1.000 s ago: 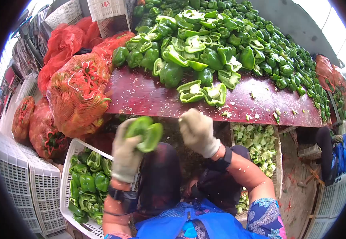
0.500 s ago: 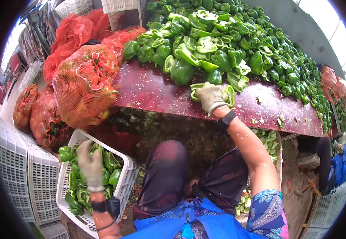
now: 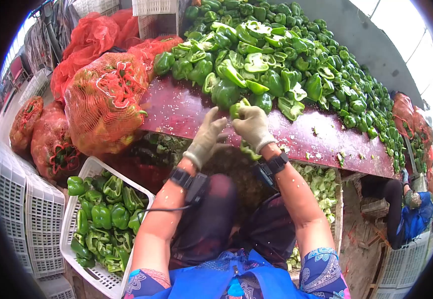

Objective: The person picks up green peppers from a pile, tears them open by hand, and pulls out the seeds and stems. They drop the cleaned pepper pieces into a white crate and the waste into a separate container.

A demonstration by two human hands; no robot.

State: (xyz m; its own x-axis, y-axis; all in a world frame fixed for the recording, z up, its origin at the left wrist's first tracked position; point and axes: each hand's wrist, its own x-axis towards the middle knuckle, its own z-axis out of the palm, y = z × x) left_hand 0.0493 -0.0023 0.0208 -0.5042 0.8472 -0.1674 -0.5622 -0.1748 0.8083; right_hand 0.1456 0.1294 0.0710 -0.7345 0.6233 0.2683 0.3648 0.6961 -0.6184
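Note:
Both hands wear pale work gloves and are close together at the front edge of the dark red board (image 3: 176,107). My right hand (image 3: 252,128) pinches a piece of green bell pepper (image 3: 238,107) in its fingers. Another green pepper piece (image 3: 249,151) shows just below that hand, in front of the board edge. My left hand (image 3: 205,139) is open beside it, its fingers apart and nothing in them. Whole and halved green bell peppers (image 3: 271,82) lie heaped behind the hands. At lower left, a white plastic crate (image 3: 68,224) holds cut peppers (image 3: 102,215).
Filled red mesh sacks (image 3: 108,107) stand at the left, above stacked white crates (image 3: 46,224). Pale trimmings (image 3: 319,187) fill a container under the board at right. White seeds dot the board. Another person in blue (image 3: 418,217) is at far right.
My left hand has left the crate and come up beside my right hand. My right hand has moved slightly left and toward the board edge, with pepper in its fingers.

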